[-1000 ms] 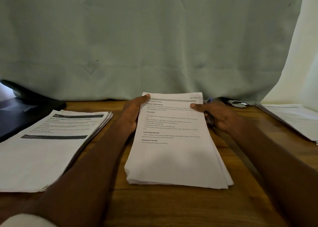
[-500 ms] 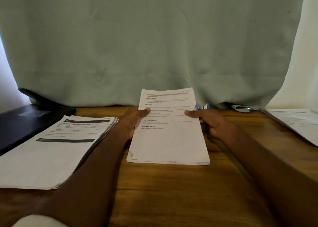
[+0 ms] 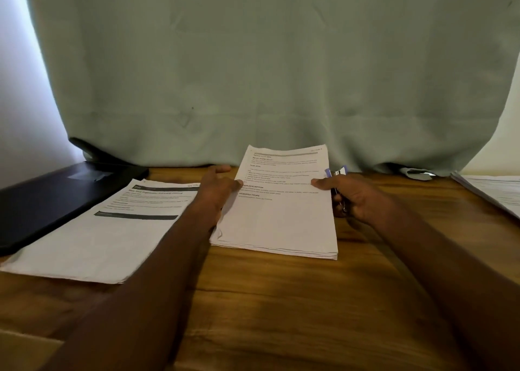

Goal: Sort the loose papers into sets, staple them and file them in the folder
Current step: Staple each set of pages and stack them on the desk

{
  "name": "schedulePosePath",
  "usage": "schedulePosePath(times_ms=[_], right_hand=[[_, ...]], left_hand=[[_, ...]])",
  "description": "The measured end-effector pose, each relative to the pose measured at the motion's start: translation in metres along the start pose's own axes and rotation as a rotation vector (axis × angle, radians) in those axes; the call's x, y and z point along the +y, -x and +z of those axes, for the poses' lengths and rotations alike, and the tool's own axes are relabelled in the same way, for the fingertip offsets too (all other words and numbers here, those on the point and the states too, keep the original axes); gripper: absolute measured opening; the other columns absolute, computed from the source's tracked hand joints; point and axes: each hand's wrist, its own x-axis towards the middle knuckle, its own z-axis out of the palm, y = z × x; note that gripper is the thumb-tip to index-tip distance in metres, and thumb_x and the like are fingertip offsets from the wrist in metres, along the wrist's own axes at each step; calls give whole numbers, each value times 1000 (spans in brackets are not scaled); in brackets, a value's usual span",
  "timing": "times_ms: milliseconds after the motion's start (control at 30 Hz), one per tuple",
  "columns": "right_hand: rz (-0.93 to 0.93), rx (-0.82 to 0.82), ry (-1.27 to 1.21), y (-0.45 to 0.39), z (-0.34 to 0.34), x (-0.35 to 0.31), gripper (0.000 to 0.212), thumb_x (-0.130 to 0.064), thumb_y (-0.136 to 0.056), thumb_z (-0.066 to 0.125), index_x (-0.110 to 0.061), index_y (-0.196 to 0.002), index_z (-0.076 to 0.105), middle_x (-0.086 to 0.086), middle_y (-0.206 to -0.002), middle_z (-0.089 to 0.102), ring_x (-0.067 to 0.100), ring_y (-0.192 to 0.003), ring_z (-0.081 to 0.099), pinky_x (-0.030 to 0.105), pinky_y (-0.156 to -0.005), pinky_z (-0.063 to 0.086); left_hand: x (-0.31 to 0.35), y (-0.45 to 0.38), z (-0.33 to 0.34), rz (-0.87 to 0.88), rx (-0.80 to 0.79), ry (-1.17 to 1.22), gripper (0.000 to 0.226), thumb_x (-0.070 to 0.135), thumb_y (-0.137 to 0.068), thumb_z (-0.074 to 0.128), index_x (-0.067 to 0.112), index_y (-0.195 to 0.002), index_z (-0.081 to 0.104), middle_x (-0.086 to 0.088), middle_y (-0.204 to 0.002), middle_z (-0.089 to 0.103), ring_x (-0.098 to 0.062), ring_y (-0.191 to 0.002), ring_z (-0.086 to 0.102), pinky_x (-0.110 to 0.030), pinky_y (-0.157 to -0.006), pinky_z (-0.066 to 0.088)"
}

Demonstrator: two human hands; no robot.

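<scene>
A squared-up set of papers lay in the middle of the wooden table, its far edge lifted toward the green curtain so that the top of the sheets stood against the cloth. The top sheet was white, with a grey bar under a small header line, several short blocks of fine print and bold headings, and a blank lower half. The near edge showed several sheets stacked evenly, with one corner on the left slightly curled.

The left hand held the left edge of the set, its thumb lying across the top sheet beside the printed lines and its fingers curled behind the paper. The right hand was at the set's right edge, its thumb pressed onto the top sheet; its other fingers were closed around a small stapler with a purple and white end poking out above the knuckles. Whether those fingers also reached under the paper could not be told.

Left of the set lay a second stack of papers, flat on the table, its top sheet carrying two dark bands and some text. Farther left of that stack lay a black folder, closed and flat. Well to the right of the set, at the table's edge, was a third pile of papers, only partly in view.
</scene>
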Motion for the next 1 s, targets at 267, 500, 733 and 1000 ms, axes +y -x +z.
schedulePosePath(times_ms=[267, 500, 733, 1000], right_hand=[[-8, -247, 33, 27, 50, -1, 30, -17, -90, 75, -6, -117, 71, 7, -94, 74, 7, -51, 44, 20, -41, 34], [-77, -183, -128, 57, 146, -3, 27, -10, -89, 75, 0, -114, 68, 7, -80, 66, 8, -48, 47, 22, -37, 36], [-12, -178, -148, 71, 240, 4, 16, 0, -91, 71, -3, -106, 66, 6, -68, 62, 9, -40, 53, 18, -34, 35], [-250, -62, 138, 79, 277, 38, 25, -9, -89, 77, 1, -110, 67, 15, -64, 68, 21, -46, 56, 33, -52, 49]], left_hand=[[20, 35, -80, 146, 146, 28, 24, -6, -83, 76, 7, -103, 76, -17, -104, 76, -31, -97, 73, -38, -92, 60], [33, 59, -192, -13, 58, 59, 21, -6, -95, 62, 8, -106, 73, -6, -88, 78, -22, -87, 73, -28, -70, 61], [39, 85, -287, 30, 187, -125, 35, 0, -87, 76, 28, -107, 77, -9, -115, 73, -30, -103, 72, -38, -77, 64], [-6, 103, -312, 285, 405, -593, 17, 19, -93, 74, 16, -110, 77, -6, -99, 76, -21, -93, 72, -45, -94, 58]])
